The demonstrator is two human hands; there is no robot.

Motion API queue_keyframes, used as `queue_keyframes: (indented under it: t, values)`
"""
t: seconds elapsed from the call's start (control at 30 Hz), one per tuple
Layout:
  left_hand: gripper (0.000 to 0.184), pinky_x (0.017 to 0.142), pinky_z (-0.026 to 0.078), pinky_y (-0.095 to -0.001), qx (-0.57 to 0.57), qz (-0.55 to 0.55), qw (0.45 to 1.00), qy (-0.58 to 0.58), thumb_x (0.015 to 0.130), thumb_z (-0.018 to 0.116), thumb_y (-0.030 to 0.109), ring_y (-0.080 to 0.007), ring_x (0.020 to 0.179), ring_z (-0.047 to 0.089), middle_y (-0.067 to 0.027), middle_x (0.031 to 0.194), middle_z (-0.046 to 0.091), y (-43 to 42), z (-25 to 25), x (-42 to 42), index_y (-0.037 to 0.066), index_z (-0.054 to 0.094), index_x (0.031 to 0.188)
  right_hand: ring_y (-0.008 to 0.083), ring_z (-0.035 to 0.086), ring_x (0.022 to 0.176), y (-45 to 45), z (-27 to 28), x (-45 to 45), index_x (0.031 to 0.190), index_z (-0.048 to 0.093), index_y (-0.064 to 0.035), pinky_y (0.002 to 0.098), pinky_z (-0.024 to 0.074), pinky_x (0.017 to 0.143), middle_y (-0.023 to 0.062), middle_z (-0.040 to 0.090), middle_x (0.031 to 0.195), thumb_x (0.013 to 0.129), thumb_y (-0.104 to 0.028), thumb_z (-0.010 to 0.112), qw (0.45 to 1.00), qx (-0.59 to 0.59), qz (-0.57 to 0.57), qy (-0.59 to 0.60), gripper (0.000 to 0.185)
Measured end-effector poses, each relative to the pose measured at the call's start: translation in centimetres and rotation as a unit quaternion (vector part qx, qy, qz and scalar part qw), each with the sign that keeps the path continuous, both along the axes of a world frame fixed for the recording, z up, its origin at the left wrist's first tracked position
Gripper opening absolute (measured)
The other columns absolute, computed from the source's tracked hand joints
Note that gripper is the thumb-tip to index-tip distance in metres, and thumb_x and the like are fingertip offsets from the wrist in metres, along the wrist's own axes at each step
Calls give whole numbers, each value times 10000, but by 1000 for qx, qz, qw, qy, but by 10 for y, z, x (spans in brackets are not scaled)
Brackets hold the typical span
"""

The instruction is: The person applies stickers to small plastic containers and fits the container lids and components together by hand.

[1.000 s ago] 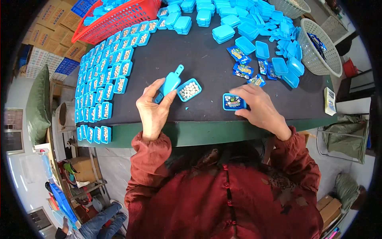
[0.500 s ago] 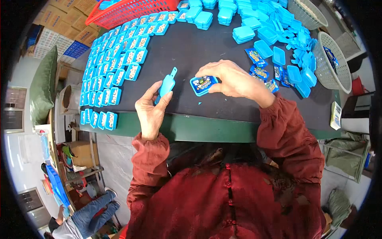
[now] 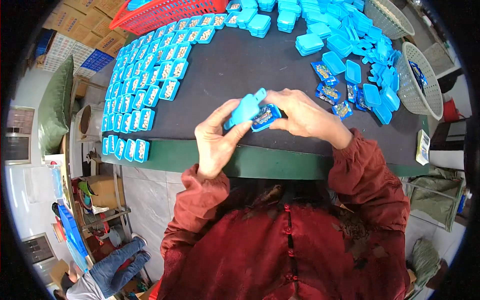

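My left hand (image 3: 218,135) pinches a light-blue plastic lid (image 3: 246,111) with a tab at its upper end. Right beside it, partly overlapped by the lid, is a small blue box (image 3: 266,118) with a dark printed packet lying in it. My right hand (image 3: 305,116) grips this box from the right side. The two hands are close together over the dark tabletop (image 3: 225,65). Whether lid and box touch is hard to tell. Rows of open blue boxes with pale pieces (image 3: 170,89) stand to the left.
Printed packets (image 3: 328,93), empty blue boxes (image 3: 372,94) and piled blue parts (image 3: 382,50) lie at the right, near a grey basket (image 3: 422,90). A red basket (image 3: 167,17) stands at the back left. Another person's jeans-clad legs (image 3: 117,260) show at lower left.
My right hand has brought the box with the packet leftward from the right. My left hand, still holding the lid, has moved right to meet it. The box of pale pieces between them is no longer visible.
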State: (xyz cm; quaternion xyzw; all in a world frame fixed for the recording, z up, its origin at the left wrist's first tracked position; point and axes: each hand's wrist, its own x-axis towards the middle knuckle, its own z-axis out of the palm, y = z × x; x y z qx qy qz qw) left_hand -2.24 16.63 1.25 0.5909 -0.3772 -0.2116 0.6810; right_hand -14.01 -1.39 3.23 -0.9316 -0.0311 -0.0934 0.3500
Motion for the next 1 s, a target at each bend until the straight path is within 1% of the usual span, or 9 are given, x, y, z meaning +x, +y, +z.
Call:
queue_keyframes:
  t: [0.03, 0.17, 0.2, 0.33, 0.53, 0.67, 0.87, 1.0]
  values:
    - [442, 787, 476, -264, 0, -3, 1000, -1, 693, 733, -47, -177, 857, 595, -107, 1033, 650, -1, 0, -3, -19, 618, 1119, 267, 608, 767, 3, 0, -3, 1219, 504, -40, 362, 462, 702, 94, 645, 1016, 613, 14, 728, 1000, 0, -3, -1, 649]
    - [448, 796, 486, -275, 55, 12, 989, -134, 658, 748, -41, -199, 881, 617, -127, 1065, 650, -5, -4, -14, -13, 635, 1090, 237, 622, 852, 14, 0, -11, 1299, 431, -56, 348, 469, 783, 87, 645, 1071, 642, 5, 743, 979, 177, -102, 0, 731]
    - [448, 796, 486, -275, 56, 10, 989, -135, 658, 748, -41, -199, 881, 617, -127, 1065, 650, -6, -3, -15, -13, 635, 1090, 237, 622, 852, 14, -4, -12, 1299, 431, -56, 348, 469, 783, 87, 645, 1071, 642, 5, 743, 979, 177, -104, -1, 731]
    - [418, 795, 497, -287, 129, 13, 977, -171, 642, 756, -33, -208, 883, 627, -140, 1084, 647, -6, 10, -13, -6, 658, 1048, 215, 617, 922, 12, -36, -12, 1295, 434, -44, 337, 464, 849, 86, 644, 1102, 622, -16, 780, 947, 288, -92, -110, 757]
    - [394, 787, 506, -297, 127, 7, 967, -222, 638, 762, -25, -213, 886, 631, -134, 1073, 652, -10, 11, -14, -4, 672, 1021, 192, 610, 938, 13, -42, -17, 1287, 438, -40, 324, 465, 863, 86, 648, 1097, 593, -35, 810, 943, 293, -124, -96, 788]
    - [396, 802, 503, -302, 122, -38, 970, -208, 626, 771, -17, -213, 904, 631, -134, 1072, 655, -14, 8, -8, -2, 677, 1011, 242, 628, 875, 13, -41, -17, 1235, 463, -12, 325, 481, 795, 119, 662, 1046, 600, -70, 805, 946, 277, -131, -108, 724]
    - [384, 815, 495, -306, 83, -16, 975, -206, 623, 770, -13, -222, 924, 630, -135, 1078, 656, -14, 0, -13, -6, 679, 996, 249, 638, 844, 12, -44, -17, 1228, 465, -8, 329, 491, 755, 115, 674, 1023, 600, -82, 808, 949, 259, -139, -111, 720]
    - [368, 824, 490, -313, 79, 8, 926, -370, 632, 768, -9, -233, 935, 628, -146, 1081, 654, -17, 4, -19, -1, 680, 989, 256, 644, 805, 12, -46, -16, 1225, 469, -14, 328, 496, 717, 110, 680, 1005, 607, -90, 806, 950, 251, -132, -129, 708]
